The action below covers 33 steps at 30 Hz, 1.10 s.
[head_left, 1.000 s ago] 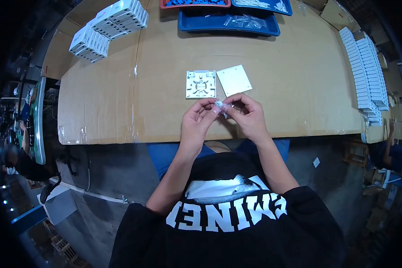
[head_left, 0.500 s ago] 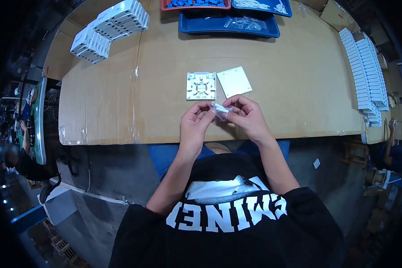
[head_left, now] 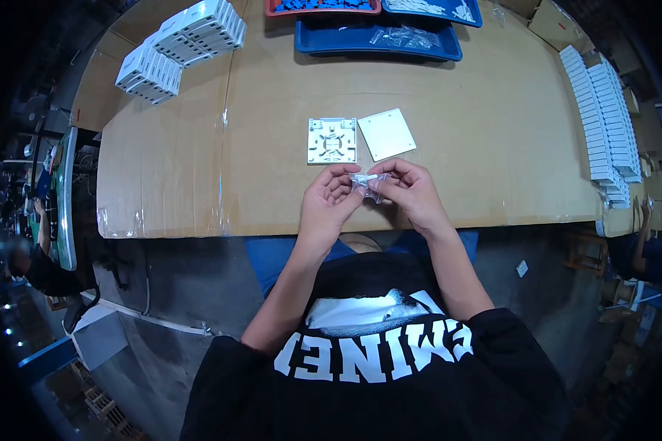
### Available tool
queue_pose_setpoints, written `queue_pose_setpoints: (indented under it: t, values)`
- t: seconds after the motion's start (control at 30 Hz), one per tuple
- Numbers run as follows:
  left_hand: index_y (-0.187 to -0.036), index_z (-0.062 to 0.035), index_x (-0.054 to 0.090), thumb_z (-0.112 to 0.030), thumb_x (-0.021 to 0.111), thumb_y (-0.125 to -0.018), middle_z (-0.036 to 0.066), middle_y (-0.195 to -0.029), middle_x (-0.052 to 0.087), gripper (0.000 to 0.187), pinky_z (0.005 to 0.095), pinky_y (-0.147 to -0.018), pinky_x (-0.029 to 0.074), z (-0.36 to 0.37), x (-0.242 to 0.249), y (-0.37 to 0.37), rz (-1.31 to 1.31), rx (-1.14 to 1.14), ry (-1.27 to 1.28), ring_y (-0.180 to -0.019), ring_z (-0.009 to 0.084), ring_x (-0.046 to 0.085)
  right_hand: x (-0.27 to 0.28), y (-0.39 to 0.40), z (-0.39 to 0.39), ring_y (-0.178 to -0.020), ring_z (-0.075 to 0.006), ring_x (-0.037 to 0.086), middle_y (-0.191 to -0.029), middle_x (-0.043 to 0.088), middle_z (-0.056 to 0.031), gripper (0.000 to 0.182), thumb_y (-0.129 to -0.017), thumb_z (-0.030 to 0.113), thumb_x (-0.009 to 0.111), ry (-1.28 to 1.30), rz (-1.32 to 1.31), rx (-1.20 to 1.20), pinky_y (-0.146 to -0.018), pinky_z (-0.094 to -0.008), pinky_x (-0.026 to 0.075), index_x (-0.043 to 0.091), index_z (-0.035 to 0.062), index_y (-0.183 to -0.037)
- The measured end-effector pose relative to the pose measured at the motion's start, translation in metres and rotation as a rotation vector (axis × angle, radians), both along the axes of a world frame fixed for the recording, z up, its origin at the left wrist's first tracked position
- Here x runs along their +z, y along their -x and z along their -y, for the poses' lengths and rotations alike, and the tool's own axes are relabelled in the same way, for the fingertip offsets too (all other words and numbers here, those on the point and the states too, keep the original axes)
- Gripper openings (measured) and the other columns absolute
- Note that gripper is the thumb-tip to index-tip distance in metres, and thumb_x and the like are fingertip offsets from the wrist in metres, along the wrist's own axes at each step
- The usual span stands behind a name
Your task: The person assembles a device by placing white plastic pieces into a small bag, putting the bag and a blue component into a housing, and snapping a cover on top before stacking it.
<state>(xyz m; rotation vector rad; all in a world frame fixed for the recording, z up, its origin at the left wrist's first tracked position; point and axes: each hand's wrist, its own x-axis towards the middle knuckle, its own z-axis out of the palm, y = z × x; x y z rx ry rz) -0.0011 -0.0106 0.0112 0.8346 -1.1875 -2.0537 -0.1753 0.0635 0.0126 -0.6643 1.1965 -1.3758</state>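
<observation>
Both hands pinch one small clear packet.
Left hand (head_left: 329,200) and right hand (head_left: 412,192) grip the packet (head_left: 366,184) at opposite ends, raised off the surface (head_left: 478,147) for fingertip access.

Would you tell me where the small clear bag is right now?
The small clear bag is pinched between the left hand and right hand, just below the white base plate.

Probably factory: stacked white parts (head_left: 603,110)

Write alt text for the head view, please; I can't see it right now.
Both hands, left hand and right hand, pinch a small clear plastic bag above the cardboard-covered table. Just beyond lie a white base plate and a flat white cover; blue trays sit at the far edge.
</observation>
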Motion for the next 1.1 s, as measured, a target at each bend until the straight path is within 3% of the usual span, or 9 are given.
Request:
queue_pose_setpoints:
  t: [0.17,0.4,0.47,0.67,0.8,0.97,1.1]
  values:
    - [-0.125,0.0013,0.058,0.001,0.063,-0.098,0.008,-0.11,0.066,0.028,0.0231,-0.088,0.053,-0.001,-0.01,-0.002,-0.065,0.007,-0.182,-0.097,0.011,0.064,0.003,-0.004,0.0,-0.092,-0.0126,0.07,-0.105,0.07,-0.0097,0.025,-0.095,-0.003,0.069,0.033,0.03,-0.007,-0.082,-0.0263,0.058,0.064,-0.005,-0.12]
    - [-0.126,-0.0009,0.056,0.002,0.061,-0.098,0.008,-0.115,0.064,0.028,0.0264,-0.087,0.053,-0.002,-0.007,0.003,-0.126,0.116,-0.088,-0.095,0.0117,0.064,0.001,-0.001,0.001,-0.089,-0.0139,0.072,-0.099,0.07,-0.0101,0.032,-0.096,-0.004,0.068,0.022,0.085,-0.028,-0.077,-0.0263,0.06,0.058,-0.0043,-0.126]
    - [-0.127,-0.0024,0.056,0.0,0.062,-0.099,0.009,-0.117,0.065,0.029,0.027,-0.087,0.053,0.0,-0.002,0.002,-0.205,0.092,-0.27,-0.095,0.0121,0.065,0.002,0.0,0.003,-0.088,-0.0136,0.072,-0.098,0.07,-0.0099,0.032,-0.096,-0.004,0.068,-0.006,0.074,-0.036,-0.077,-0.0264,0.06,0.058,-0.0045,-0.126]
    - [-0.13,-0.0024,0.055,-0.002,0.066,-0.099,0.009,-0.12,0.066,0.032,0.0271,-0.09,0.054,0.006,-0.007,-0.005,0.025,-0.032,-0.178,-0.1,0.0132,0.068,0.002,0.004,0.001,-0.085,-0.0125,0.072,-0.095,0.072,-0.0093,0.03,-0.096,-0.002,0.069,0.064,-0.03,-0.082,-0.076,-0.0259,0.06,0.059,-0.0051,-0.124]
    - [-0.131,-0.0021,0.056,-0.001,0.065,-0.099,0.008,-0.117,0.067,0.034,0.0261,-0.088,0.055,0.009,0.0,-0.006,-0.013,-0.009,-0.117,-0.1,0.0122,0.067,0.003,0.007,0.002,-0.085,-0.0122,0.071,-0.097,0.071,-0.0093,0.032,-0.096,-0.002,0.07,0.048,-0.024,-0.078,-0.077,-0.026,0.06,0.06,-0.0054,-0.126]
    - [-0.132,-0.0015,0.057,0.0,0.066,-0.098,0.009,-0.117,0.067,0.035,0.0245,-0.087,0.055,0.006,-0.007,-0.007,-0.126,0.033,-0.236,-0.1,0.0106,0.065,0.005,0.002,0.001,-0.087,-0.0124,0.07,-0.098,0.07,-0.0083,0.038,-0.096,-0.003,0.069,0.072,0.069,-0.007,-0.08,-0.0264,0.059,0.059,-0.006,-0.132]
    - [-0.131,-0.0003,0.059,0.001,0.066,-0.098,0.008,-0.118,0.065,0.034,0.0243,-0.088,0.054,0.005,-0.009,-0.006,-0.041,0.047,-0.176,-0.102,0.0106,0.064,0.006,0.003,0.0,-0.087,-0.0136,0.07,-0.096,0.068,-0.0064,0.04,-0.095,-0.004,0.068,0.046,0.018,0.005,-0.081,-0.0269,0.058,0.06,-0.0057,-0.134]
